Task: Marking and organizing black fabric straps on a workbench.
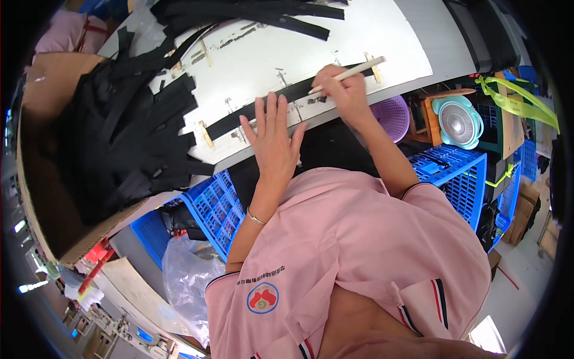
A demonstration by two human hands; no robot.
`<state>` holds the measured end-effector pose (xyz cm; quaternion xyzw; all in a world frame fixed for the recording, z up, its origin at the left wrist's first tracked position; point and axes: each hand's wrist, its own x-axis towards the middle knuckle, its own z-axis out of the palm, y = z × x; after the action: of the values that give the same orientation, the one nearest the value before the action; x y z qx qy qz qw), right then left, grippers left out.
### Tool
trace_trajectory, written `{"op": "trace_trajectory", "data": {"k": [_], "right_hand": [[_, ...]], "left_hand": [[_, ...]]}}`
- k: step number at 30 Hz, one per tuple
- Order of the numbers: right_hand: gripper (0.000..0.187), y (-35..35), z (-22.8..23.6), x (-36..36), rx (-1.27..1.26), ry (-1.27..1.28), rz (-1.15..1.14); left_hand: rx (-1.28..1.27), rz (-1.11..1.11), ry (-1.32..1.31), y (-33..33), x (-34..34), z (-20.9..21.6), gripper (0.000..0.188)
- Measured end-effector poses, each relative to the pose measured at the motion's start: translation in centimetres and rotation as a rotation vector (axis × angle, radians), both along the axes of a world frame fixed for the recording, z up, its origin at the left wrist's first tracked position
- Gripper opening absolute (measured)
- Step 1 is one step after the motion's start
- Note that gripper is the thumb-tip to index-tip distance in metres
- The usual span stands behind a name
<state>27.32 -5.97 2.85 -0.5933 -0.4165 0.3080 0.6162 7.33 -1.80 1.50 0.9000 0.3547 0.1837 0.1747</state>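
My right hand (344, 93) is closed around a pale, pencil-like marking stick (363, 67). Its point meets or hovers just over a long black fabric strip (230, 123); I cannot tell which. The strip lies slantwise across a white board (382, 36) that bears dark marks. My left hand (273, 131) is flat with its fingers stretched out, fingertips resting on the strip. Short tan pieces sit at the two ends of the strip, one at the left end (206, 134) and one at the right (372, 67).
A cardboard box (36, 149) at the left holds a heap of black strips (119, 131). More black strips (251, 15) lie along the board's far side. Blue plastic crates (212, 206), a purple basket (391, 118) and a turquoise fan (458, 122) stand around the table edge.
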Motion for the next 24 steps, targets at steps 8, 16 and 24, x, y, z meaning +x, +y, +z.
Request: {"op": "trace_trajectory", "data": {"k": [8, 16, 24], "right_hand": [[0.027, -2.0, -0.9, 6.5, -0.063, -0.134, -0.214], [0.027, -1.6, -2.2, 6.7, -0.043, -0.190, -0.213], [0.027, -1.6, -2.7, 6.8, -0.094, -0.307, -0.192]], "left_hand": [[-0.064, 0.081, -0.118, -0.5, 0.9, 0.1, 0.055], [-0.043, -0.072, -0.392, 0.5, 9.1, 1.4, 0.024], [0.026, -0.087, -0.460, 1.1, 12.2, -0.5, 0.011]]}}
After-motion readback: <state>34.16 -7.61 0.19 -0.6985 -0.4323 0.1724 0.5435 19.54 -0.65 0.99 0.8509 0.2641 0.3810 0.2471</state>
